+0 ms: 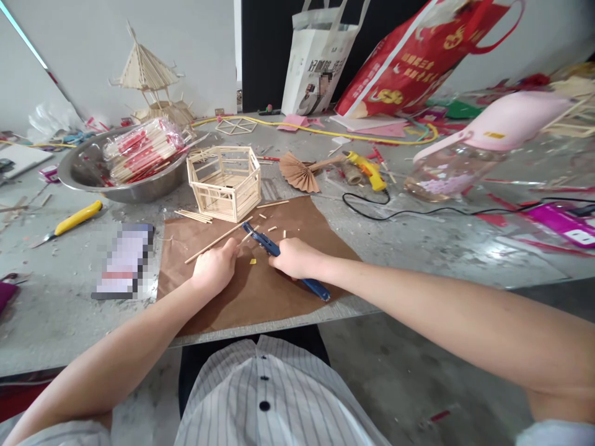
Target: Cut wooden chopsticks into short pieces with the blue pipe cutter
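Observation:
Pinched in my left hand [215, 266] is a short thin wooden stick [247, 236], its free end at the jaws of a blue cutter [266, 240]. My right hand [294, 257] is closed round that cutter's handles, one handle sticking out below the palm. Both hands are over a brown cloth [279, 300]. A longer wooden stick [214, 241] lies just beyond my left hand. Small cut pieces [272, 229] are scattered near the jaws. Behind them stands a hexagonal frame of glued sticks [226, 198], with several loose sticks [193, 215] at its left.
A steel bowl [134, 194] holds packaged chopsticks [144, 152]. A yellow knife [77, 218] and a phone [124, 260] lie left. Behind are a stick pavilion [146, 71] and a paper fan [300, 173]. Right are a yellow glue gun [367, 168] with its cord and a pink-lidded bottle [460, 167].

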